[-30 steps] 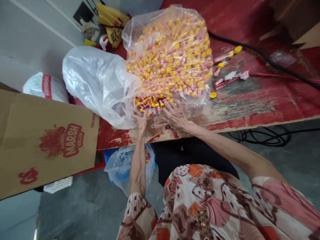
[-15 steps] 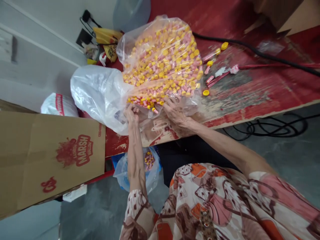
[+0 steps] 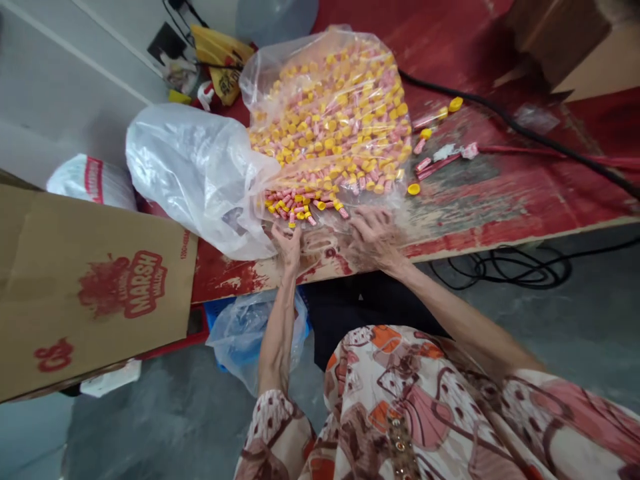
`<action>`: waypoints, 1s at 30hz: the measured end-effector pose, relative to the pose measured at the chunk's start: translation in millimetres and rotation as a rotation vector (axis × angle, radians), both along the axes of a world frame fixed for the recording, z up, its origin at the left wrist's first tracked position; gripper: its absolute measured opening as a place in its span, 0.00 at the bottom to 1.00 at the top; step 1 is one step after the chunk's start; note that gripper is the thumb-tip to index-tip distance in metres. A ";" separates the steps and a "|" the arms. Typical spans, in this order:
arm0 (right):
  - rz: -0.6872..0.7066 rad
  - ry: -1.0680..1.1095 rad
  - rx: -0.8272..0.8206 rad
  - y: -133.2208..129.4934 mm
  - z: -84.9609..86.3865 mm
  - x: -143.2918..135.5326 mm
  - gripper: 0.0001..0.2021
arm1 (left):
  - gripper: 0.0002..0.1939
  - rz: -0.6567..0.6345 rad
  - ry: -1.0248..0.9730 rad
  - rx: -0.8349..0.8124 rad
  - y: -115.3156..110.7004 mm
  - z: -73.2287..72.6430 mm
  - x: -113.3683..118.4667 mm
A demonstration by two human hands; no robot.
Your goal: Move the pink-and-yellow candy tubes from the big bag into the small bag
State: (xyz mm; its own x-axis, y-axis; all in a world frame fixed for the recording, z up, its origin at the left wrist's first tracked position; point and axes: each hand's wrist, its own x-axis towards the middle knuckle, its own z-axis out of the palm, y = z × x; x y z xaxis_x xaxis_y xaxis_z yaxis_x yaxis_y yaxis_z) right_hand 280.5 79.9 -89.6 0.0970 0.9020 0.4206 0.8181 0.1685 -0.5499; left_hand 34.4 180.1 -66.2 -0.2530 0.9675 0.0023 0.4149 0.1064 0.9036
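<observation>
A large clear plastic bag (image 3: 257, 73) lies on the table, filled with small pink tubes with yellow caps (image 3: 330, 127). Several of these tubes spill out at its near edge, onto the tabletop. My left hand (image 3: 287, 245) is at the left of this spill, thumb and forefinger apart beside a yellow-capped tube (image 3: 291, 225); no firm grip shows. To the right, my right hand (image 3: 376, 237) rests by the bag's near edge with its fingers stretched out. Its fingertips are partly blurred. A whitish plastic bag (image 3: 185, 167) lies left of the tubes, its open end close to my left hand.
A cardboard box (image 3: 100, 280) stands at left. Loose caps and tubes (image 3: 424, 143) and a black cable (image 3: 500, 117) lie on the red table (image 3: 500, 193) at right. Below the front edge is a plastic-lined blue container (image 3: 250, 327); coiled cable (image 3: 505, 267) lies on the floor.
Both hands have moved slightly right and towards me, off the bag's opening. More tubes now show spilled at the near edge. The view has shifted a little.
</observation>
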 end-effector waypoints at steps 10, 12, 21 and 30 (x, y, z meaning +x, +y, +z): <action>-0.224 0.111 0.067 -42.3 -20.2 44.7 0.19 | 0.32 0.034 0.149 0.098 5.9 -9.5 20.1; -0.175 0.148 0.051 -40.6 -18.3 43.6 0.17 | 0.30 0.045 0.141 0.176 -4.4 -11.1 20.5; -0.352 1.001 0.263 -41.6 11.0 55.6 0.14 | 0.26 0.085 0.168 0.330 -51.2 -7.4 0.0; -0.149 2.357 0.191 -53.4 50.2 115.7 0.29 | 0.26 -0.402 -0.033 0.453 -118.0 6.5 97.4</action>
State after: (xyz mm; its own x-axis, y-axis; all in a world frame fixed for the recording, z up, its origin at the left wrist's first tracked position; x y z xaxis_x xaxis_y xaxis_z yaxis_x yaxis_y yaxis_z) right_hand 396.2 26.5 -39.4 0.3835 0.8263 -0.4125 -0.9233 0.3319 -0.1935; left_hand 131.8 62.1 -59.7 0.1254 0.8920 0.4343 0.3133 -0.4510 0.8357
